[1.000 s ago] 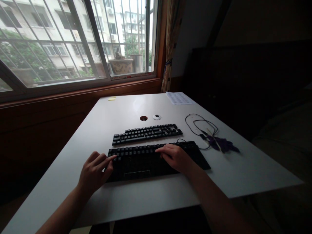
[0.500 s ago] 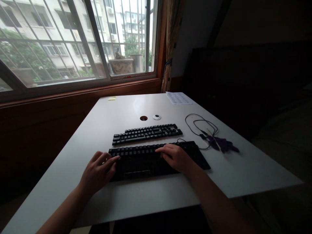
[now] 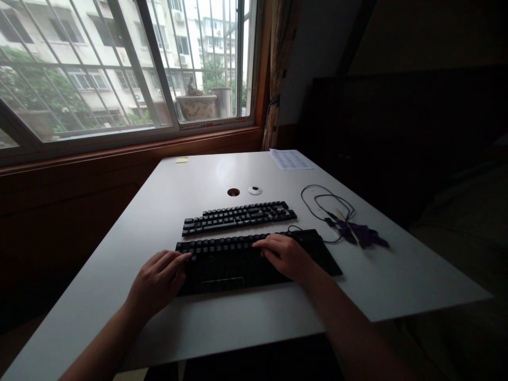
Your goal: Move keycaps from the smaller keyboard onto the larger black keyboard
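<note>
A black keyboard [image 3: 222,267] lies in front of me, with keycaps in its upper rows and a bare dark area below. My left hand [image 3: 156,278] is over its left end, index finger reaching to a keycap [image 3: 193,258] at the start of a row. The other left fingers are bent, and nothing shows in them. On the right, my right hand [image 3: 283,255] rests on the keyboard, its index fingertip at the keycap row and the thumb apart below. Behind the keyboard, loose black keycaps [image 3: 238,217] are laid out in rows.
A black cable [image 3: 307,202] loops across the white table [image 3: 130,233] at the right, beside a purple glove-like cloth [image 3: 361,234] with a thin stick [image 3: 354,233]. Farther back are a round hole [image 3: 234,192], a white ring cover [image 3: 250,191], printed paper [image 3: 293,160] and a yellow note [image 3: 181,160].
My left hand has drawn slightly left, its fingertip sliding off so that the keycap at the row's left end shows more. My right hand stays in place.
</note>
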`<state>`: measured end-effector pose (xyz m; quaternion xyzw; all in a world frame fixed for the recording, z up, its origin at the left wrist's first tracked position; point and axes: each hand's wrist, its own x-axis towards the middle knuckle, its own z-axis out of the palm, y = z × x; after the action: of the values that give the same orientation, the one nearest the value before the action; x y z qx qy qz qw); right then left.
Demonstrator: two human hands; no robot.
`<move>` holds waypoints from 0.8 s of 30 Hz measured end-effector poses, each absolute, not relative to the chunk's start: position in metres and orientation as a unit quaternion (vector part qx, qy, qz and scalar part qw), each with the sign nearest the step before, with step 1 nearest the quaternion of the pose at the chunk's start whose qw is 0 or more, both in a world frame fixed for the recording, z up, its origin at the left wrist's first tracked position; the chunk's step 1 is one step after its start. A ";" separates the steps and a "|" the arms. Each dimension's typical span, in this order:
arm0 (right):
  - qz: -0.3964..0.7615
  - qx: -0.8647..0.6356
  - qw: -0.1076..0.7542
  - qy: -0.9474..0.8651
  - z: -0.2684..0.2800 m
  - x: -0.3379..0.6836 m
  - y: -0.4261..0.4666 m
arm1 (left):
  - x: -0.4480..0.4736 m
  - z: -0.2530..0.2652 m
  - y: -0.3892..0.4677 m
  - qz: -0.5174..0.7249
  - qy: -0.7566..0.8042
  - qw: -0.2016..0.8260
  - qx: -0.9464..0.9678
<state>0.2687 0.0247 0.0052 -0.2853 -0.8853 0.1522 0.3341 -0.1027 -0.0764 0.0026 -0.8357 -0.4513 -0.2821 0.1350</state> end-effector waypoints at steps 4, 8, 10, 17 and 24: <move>0.154 -0.285 0.335 -0.885 0.006 0.268 0.024 | -0.104 0.003 -0.078 -0.262 -0.466 0.162 -0.829; 0.154 -0.284 0.334 -0.886 0.006 0.268 0.025 | -0.103 0.003 -0.080 -0.255 -0.471 0.187 -0.824; 0.154 -0.285 0.335 -0.885 0.006 0.269 0.025 | -0.102 0.003 -0.079 -0.253 -0.468 0.193 -0.825; 0.157 -0.284 0.330 -0.886 0.005 0.269 0.025 | -0.103 -0.001 -0.075 -0.247 -0.489 0.208 -0.811; 0.163 -0.285 0.329 -0.885 0.003 0.269 0.026 | -0.102 -0.002 -0.077 -0.225 -0.484 0.243 -0.810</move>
<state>0.2688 0.0258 0.0028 -0.2853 -0.8852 0.1633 0.3292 -0.1018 -0.0770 -0.0020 -0.8101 -0.4840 -0.2251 0.2426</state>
